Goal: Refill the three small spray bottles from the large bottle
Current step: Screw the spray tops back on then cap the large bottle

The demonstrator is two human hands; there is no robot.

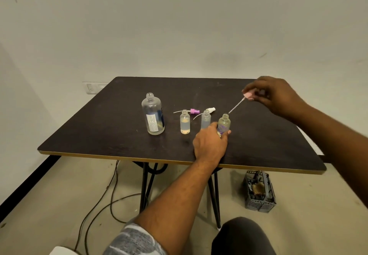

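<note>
While gripping rightmost small bottle (224, 122) (3 total) w/ left hand (210, 143), pinching 1 pink spray head (248, 95) w/ right hand (276, 95); 1 large bottle (153, 115), 2 loose spray heads (194, 111) nearby.

Desk: Colours on the dark brown, tan-edged table (99, 135)?
Photographer: Clear large bottle (153, 115), white-and-blue label. 3 heads: purple spray head (194, 111), white spray head (210, 109), pink spray head (248, 95). Purple print on 1 small bottle (224, 123).
Desk: Elsewhere?
Photographer: Grey basket (259, 192); grey-and-white mottled sleeve (135, 240).
</note>
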